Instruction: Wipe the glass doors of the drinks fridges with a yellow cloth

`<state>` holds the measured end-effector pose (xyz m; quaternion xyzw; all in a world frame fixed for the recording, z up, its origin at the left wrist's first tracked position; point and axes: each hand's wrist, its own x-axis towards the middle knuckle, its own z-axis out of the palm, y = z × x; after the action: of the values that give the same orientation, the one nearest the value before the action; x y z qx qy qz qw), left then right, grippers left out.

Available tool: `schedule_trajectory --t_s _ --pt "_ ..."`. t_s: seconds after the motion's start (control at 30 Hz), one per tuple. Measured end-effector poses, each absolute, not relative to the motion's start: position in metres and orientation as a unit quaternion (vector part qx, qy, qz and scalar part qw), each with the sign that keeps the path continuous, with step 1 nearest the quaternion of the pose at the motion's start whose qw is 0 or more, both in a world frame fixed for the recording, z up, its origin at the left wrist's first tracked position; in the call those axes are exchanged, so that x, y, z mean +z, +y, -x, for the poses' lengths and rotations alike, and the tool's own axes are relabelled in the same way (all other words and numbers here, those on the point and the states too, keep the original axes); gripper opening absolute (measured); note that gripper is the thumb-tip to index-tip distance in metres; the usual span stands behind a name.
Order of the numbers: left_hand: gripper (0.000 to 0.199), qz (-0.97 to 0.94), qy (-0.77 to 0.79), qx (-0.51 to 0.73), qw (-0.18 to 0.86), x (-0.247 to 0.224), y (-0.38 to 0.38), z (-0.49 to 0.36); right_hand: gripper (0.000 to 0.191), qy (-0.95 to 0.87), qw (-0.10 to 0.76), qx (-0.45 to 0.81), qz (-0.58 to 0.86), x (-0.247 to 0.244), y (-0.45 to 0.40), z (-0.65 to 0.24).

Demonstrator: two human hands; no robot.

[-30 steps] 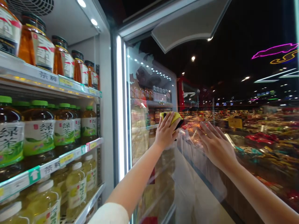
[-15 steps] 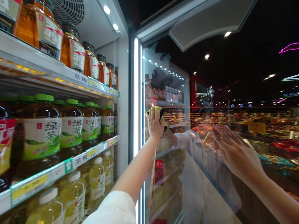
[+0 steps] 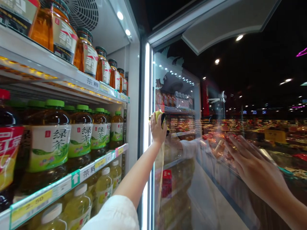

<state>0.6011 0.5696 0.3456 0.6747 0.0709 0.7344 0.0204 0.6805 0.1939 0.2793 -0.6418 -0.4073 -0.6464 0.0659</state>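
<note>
My left hand (image 3: 157, 130), in a white sleeve, is closed on a yellow and black cloth (image 3: 159, 117). It presses the cloth to the inside of a cooler's glass door (image 3: 177, 179), beside the bright light strip (image 3: 147, 95) along the door frame. Part of the cloth is hidden behind my fingers. On the right, my right hand (image 3: 256, 159) is open with its fingers stretched out, holding nothing. It lies near the outer part of the door; whether it touches the glass I cannot tell.
Left of the door, cooler shelves (image 3: 100, 163) hold several green-capped tea bottles (image 3: 80, 131), amber bottles (image 3: 86, 54) above and pale yellow bottles (image 3: 78, 201) below. A round vent grille (image 3: 83, 16) is at the top. Through the glass and beyond are lit store displays (image 3: 273, 135).
The view has turned slightly left, so the cooler and door appear farther right. My left hand with the cloth has moved closer to the light strip. My right hand stays open and outstretched.
</note>
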Motion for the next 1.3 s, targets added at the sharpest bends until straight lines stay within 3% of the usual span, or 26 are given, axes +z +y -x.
schedule_trajectory --t_s 0.17,0.4,0.6,0.67,0.8,0.87,0.93,1.07,1.13,1.2,1.3 --pt "0.054 -0.695 0.007 0.717 -0.047 0.328 0.58 -0.599 0.074 -0.424 0.051 -0.652 0.626 0.278 0.189 -0.689" --pt "0.055 -0.592 0.132 0.793 0.064 0.427 0.553 -0.626 0.055 -0.381 0.039 -0.678 0.627 0.318 0.212 -0.687" --pt "0.055 -0.733 -0.085 0.668 -0.095 0.394 0.554 -0.602 0.051 -0.377 0.03 -0.666 0.643 0.323 0.222 -0.689" --pt "0.053 -0.717 -0.051 0.693 -0.057 0.397 0.571 -0.594 0.052 -0.385 0.03 -0.669 0.635 0.325 0.219 -0.694" --pt "0.053 -0.662 0.065 0.744 0.066 0.448 0.572 -0.6 0.055 -0.391 0.036 -0.679 0.62 0.333 0.218 -0.699" --pt "0.054 -0.66 0.07 0.745 0.069 0.463 0.551 -0.608 0.054 -0.393 0.036 -0.683 0.614 0.335 0.22 -0.699" --pt "0.054 -0.68 0.025 0.732 0.022 0.451 0.523 -0.615 0.053 -0.401 0.034 -0.68 0.613 0.334 0.22 -0.699" --pt "0.057 -0.744 -0.175 0.626 -0.152 0.378 0.494 -0.61 0.061 -0.428 0.043 -0.662 0.614 0.331 0.206 -0.705" --pt "0.058 -0.76 -0.195 0.594 -0.178 0.362 0.498 -0.604 0.064 -0.434 0.047 -0.654 0.618 0.333 0.193 -0.709" --pt "0.058 -0.756 -0.13 0.629 -0.126 0.377 0.505 -0.602 0.065 -0.431 0.052 -0.654 0.62 0.338 0.179 -0.713" --pt "0.057 -0.709 -0.004 0.705 -0.004 0.435 0.495 -0.612 0.064 -0.423 0.063 -0.659 0.619 0.348 0.164 -0.714"
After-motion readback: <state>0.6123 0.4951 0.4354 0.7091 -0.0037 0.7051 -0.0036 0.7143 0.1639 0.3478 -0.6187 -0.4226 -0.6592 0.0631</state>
